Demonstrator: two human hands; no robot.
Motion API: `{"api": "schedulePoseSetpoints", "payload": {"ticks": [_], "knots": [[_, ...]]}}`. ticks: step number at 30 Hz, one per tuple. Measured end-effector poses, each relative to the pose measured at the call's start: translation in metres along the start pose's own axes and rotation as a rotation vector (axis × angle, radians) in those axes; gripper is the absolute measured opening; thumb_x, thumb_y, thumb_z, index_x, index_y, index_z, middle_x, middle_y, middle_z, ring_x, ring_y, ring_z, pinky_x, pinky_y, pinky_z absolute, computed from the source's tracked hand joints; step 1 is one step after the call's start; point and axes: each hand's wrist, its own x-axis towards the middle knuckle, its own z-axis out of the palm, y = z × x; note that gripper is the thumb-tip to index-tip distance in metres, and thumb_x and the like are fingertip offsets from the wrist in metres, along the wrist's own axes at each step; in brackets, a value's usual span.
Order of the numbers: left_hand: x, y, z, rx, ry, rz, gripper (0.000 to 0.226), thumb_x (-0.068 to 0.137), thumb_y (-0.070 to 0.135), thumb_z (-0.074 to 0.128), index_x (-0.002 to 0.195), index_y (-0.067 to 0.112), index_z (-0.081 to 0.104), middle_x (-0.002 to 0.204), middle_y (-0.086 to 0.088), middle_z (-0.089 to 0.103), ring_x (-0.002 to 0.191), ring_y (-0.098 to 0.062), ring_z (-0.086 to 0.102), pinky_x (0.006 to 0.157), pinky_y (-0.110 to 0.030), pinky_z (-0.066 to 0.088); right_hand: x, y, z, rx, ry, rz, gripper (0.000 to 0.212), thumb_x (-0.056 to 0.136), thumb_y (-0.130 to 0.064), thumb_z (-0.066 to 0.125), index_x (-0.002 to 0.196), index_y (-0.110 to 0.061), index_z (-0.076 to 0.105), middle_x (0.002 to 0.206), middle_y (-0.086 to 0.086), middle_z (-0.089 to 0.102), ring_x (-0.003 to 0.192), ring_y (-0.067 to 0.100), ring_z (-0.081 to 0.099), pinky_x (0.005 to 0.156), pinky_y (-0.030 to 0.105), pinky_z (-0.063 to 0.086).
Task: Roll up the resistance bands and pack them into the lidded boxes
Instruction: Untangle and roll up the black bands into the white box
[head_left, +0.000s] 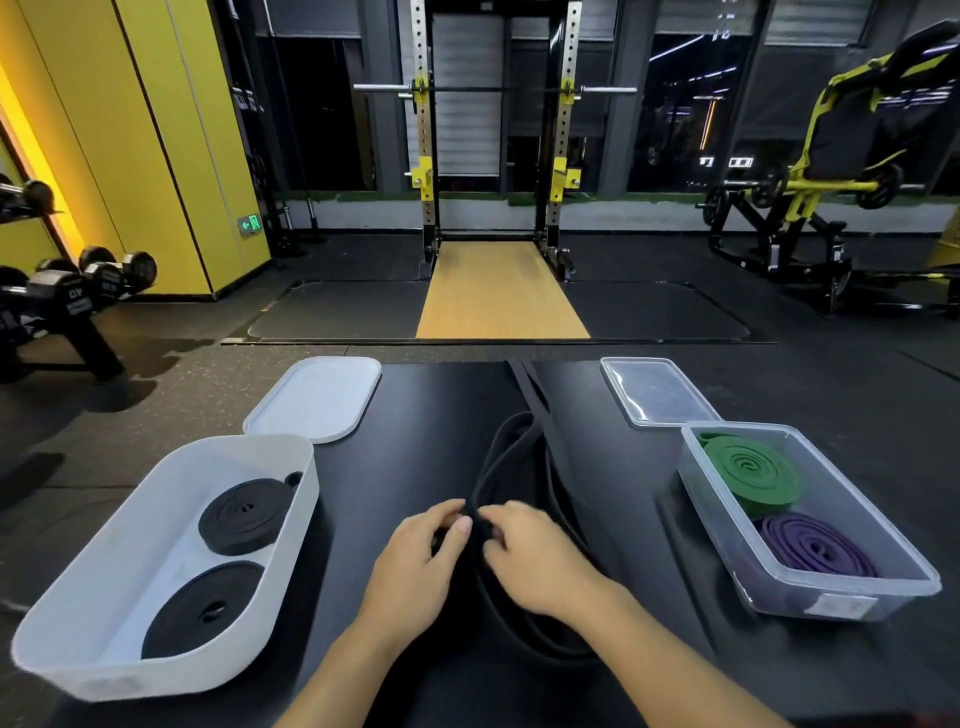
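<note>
Head view: the left hand (415, 564) and right hand (532, 561) are close together. Both pinch one end of the loose black band (527, 387) on the surface (415, 415). The roll is just starting. Next it needs tight, even turns, then a spot in the white box (156, 675).
</note>
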Motion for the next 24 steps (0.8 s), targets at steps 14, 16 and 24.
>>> {"api": "schedulePoseSetpoints", "payload": {"ticks": [14,16,24], "knots": [[-0.006,0.001,-0.007,-0.104,0.243,-0.041,0.033,0.078,0.002,0.072,0.085,0.034,0.069,0.082,0.004,0.056,0.081,-0.007,0.058,0.068,-0.012,0.043,-0.030,0.027,-0.043,-0.402,-0.229,0.215,0.028,0.095,-0.041,0.050,0.103,-0.024,0.071,0.116,0.005,0.069,0.111,0.030,0.065,0.085,0.033,0.048],[-0.008,-0.002,-0.009,-0.082,0.289,-0.052,0.030,0.079,0.005,0.072,0.085,0.034,0.066,0.089,0.008,0.054,0.084,-0.004,0.057,0.070,-0.014,0.042,-0.030,0.039,-0.051,-0.548,-0.171,0.319,0.048,0.099,-0.050,0.044,0.129,-0.018,0.064,0.137,0.008,0.061,0.127,0.031,0.056,0.101,0.038,0.044],[-0.014,-0.005,-0.015,0.052,0.134,0.014,0.035,0.083,0.013,0.069,0.101,0.044,0.069,0.119,0.028,0.040,0.084,-0.002,0.057,0.067,-0.013,0.042,-0.022,0.065,-0.038,-0.687,0.214,0.205,0.048,0.100,-0.063,0.035,0.121,-0.030,0.062,0.127,-0.005,0.059,0.120,0.020,0.057,0.122,0.045,0.018]]}}
